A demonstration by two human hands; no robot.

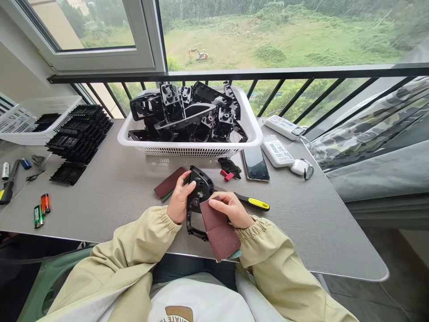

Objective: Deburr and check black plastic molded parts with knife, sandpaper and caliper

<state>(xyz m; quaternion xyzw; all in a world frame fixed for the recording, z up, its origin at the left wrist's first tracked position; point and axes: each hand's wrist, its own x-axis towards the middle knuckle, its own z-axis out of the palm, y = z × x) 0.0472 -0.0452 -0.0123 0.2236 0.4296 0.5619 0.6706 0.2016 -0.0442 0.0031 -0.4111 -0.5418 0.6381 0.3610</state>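
Note:
My left hand (181, 199) grips the upper left side of a black plastic frame (202, 184), its thumb on the face. The part stands tilted over the table's front edge, with an opening in its lower half. In my right hand (233, 208) is a creased sheet of brown sandpaper (219, 230), pinched between thumb and fingers. The sheet overlaps the right side of the black part; whether they touch is hard to tell. Another folded brown sheet (170, 182) lies behind my left hand. A tool with a yellow and black handle (256, 203) lies behind my right hand.
A white basket (191, 148) heaped with black parts stands at the back. Stacked black trays (78, 136) and batteries (39, 216) are on the left. At the right back lie a phone (255, 164), white power strips (277, 151) and a white earphone case (299, 167).

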